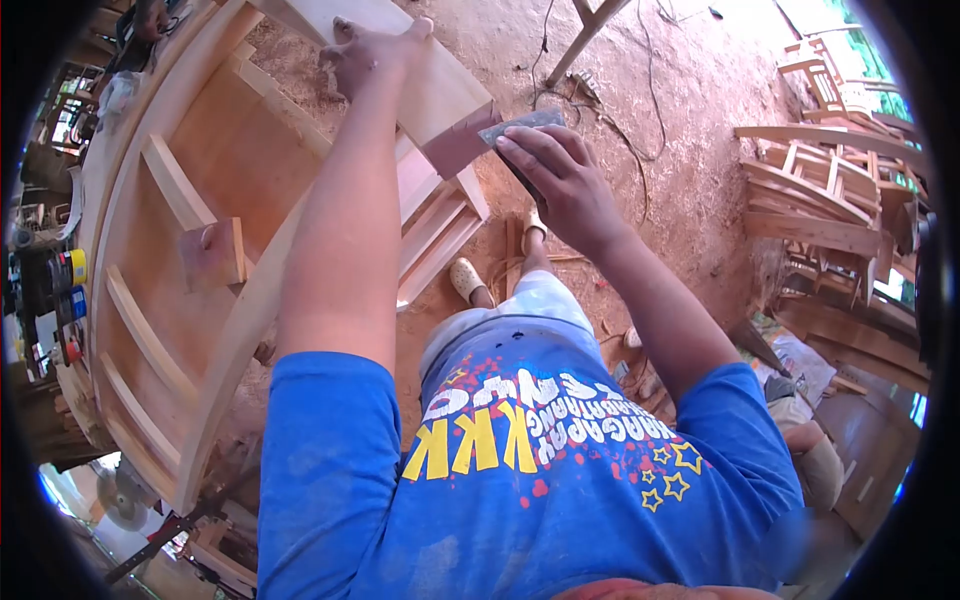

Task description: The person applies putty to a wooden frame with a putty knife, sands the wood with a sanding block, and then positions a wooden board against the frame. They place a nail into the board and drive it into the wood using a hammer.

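My left hand (375,58) is wrapped over the near edge of a pale wooden board (450,95), its thumb spread across the top face. The board's end face (462,146) is reddish brown. Right beside that end, my right hand (565,185) grips a flat grey sanding block (522,126), the fingers lying over its upper side. One edge of the block is close against the board's corner. Below the board, a slatted wooden frame (440,235) shows partly.
A large curved wooden furniture piece (225,130) with ribs fills the left side. Wooden chair parts (815,190) are piled at the right on the dirt floor (690,90), where cables (640,135) lie. Another person's hand (150,20) shows at top left; someone sits at lower right (810,455).
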A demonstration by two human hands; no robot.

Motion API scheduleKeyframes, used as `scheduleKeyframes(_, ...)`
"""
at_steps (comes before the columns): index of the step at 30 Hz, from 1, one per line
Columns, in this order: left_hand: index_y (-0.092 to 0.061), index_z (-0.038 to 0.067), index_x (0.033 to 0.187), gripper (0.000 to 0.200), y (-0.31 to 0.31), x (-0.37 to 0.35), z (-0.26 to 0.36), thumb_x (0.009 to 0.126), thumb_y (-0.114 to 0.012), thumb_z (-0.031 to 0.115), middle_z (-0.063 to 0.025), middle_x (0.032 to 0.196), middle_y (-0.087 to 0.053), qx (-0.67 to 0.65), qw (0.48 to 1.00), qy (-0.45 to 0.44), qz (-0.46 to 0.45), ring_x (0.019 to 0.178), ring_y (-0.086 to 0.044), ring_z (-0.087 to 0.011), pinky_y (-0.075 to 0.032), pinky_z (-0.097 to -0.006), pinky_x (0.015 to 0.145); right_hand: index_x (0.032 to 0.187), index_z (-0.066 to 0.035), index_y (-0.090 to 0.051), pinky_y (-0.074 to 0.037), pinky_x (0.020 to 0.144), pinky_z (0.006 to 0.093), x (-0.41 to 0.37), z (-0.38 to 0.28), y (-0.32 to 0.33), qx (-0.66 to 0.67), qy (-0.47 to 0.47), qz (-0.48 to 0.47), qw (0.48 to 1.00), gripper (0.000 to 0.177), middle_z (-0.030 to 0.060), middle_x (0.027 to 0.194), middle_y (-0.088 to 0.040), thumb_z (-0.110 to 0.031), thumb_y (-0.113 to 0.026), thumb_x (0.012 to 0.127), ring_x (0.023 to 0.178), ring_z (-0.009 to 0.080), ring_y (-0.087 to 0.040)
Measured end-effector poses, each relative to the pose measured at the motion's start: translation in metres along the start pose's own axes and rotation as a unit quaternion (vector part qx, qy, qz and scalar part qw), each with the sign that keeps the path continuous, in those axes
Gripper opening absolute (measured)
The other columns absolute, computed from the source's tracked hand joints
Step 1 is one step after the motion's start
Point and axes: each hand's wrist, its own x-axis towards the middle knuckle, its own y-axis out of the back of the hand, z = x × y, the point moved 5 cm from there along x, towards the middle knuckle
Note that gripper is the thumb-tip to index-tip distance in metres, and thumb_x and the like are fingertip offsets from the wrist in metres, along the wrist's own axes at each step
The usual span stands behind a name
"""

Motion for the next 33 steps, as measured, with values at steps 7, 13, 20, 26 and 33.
scheduleKeyframes(7, -0.018, 0.005, 0.167, 0.131, 0.005, -0.007, 0.002, 0.072, -0.077, 0.073, -0.0308, 0.155, -0.033, -0.018, 0.999, 0.029, 0.012, 0.131, -0.059, -0.0428, -0.055, -0.0454, 0.104, 0.145, -0.024, -0.062, -0.044, 0.11, 0.0435, 0.029, 0.024, -0.012, -0.029, 0.079, -0.037, 0.996, 0.063, -0.0037, 0.145, -0.057, -0.005, -0.066, 0.085, 0.133, 0.0248, -0.051)
scheduleKeyframes(13, -0.017, 0.011, 0.168, 0.131, 0.001, -0.004, 0.003, 0.071, -0.079, 0.073, -0.0299, 0.153, -0.037, -0.004, 0.999, 0.037, 0.016, 0.128, -0.061, -0.0435, -0.056, -0.0454, 0.103, 0.14, -0.023, -0.067, -0.045, 0.11, 0.0434, 0.023, 0.033, -0.025, 0.034, 0.057, -0.052, 0.996, 0.058, -0.0061, 0.143, -0.06, -0.004, -0.066, 0.084, 0.13, 0.0254, -0.053)
scheduleKeyframes(20, -0.017, 0.01, 0.168, 0.133, -0.005, 0.001, -0.002, 0.069, -0.08, 0.074, -0.0321, 0.153, -0.037, -0.025, 0.999, 0.028, 0.02, 0.127, -0.062, -0.0444, -0.057, -0.0459, 0.102, 0.141, -0.02, -0.065, -0.046, 0.108, 0.0446, -0.003, 0.023, -0.033, 0.049, 0.007, -0.078, 0.996, 0.061, -0.0046, 0.145, -0.059, -0.004, -0.065, 0.083, 0.128, 0.0284, -0.054)
scheduleKeyframes(26, -0.017, 0.007, 0.167, 0.136, -0.007, 0.008, -0.005, 0.067, -0.081, 0.073, -0.0348, 0.153, -0.035, -0.033, 0.999, 0.032, 0.019, 0.126, -0.062, -0.0459, -0.057, -0.0463, 0.101, 0.141, -0.017, -0.064, -0.046, 0.105, 0.0449, -0.011, 0.009, -0.032, 0.055, -0.017, -0.055, 0.997, 0.061, -0.0028, 0.146, -0.058, -0.003, -0.064, 0.082, 0.128, 0.0294, -0.053)
scheduleKeyframes(33, -0.015, 0.008, 0.168, 0.128, 0.011, -0.011, 0.005, 0.074, -0.08, 0.067, -0.0307, 0.152, -0.034, -0.024, 0.999, 0.041, -0.014, 0.121, -0.067, -0.0417, -0.061, -0.0441, 0.096, 0.139, -0.008, -0.062, -0.045, 0.106, 0.0505, -0.021, -0.017, -0.012, 0.141, -0.094, 0.016, 0.985, 0.062, 0.0103, 0.14, -0.059, 0.009, -0.063, 0.08, 0.125, 0.038, -0.053)
